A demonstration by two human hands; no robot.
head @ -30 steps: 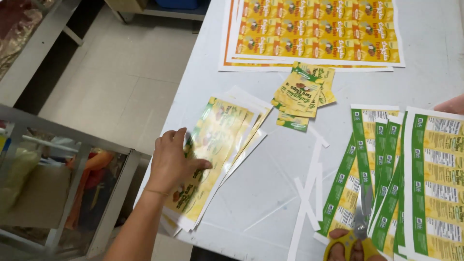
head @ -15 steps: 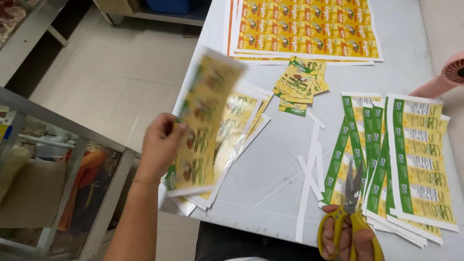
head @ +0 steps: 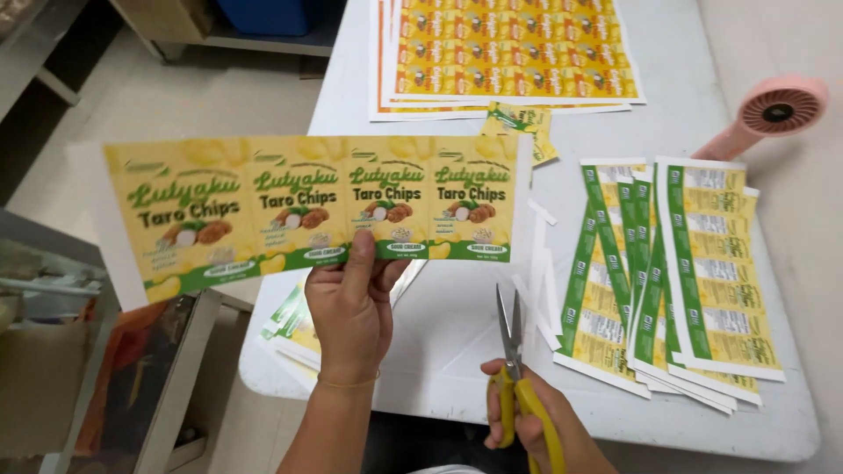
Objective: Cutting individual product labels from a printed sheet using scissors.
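- Holding the printed label strip [head: 316,206] pinched in the left hand [head: 351,320], keep it taut.
- Right hand [head: 527,426] grips yellow-handled scissors [head: 514,360], blades nearly closed; cut between panels.

A small print-finishing workshop is showing: label sheets [head: 509,53] and cut strips [head: 694,272] are covering the white table [head: 457,333].

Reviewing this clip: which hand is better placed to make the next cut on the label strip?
Right, probably. The right hand already grips the yellow-handled scissors, blades pointing up toward the label strip. The left hand pinches the strip's lower edge and holds it up flat, so it is occupied steadying it.
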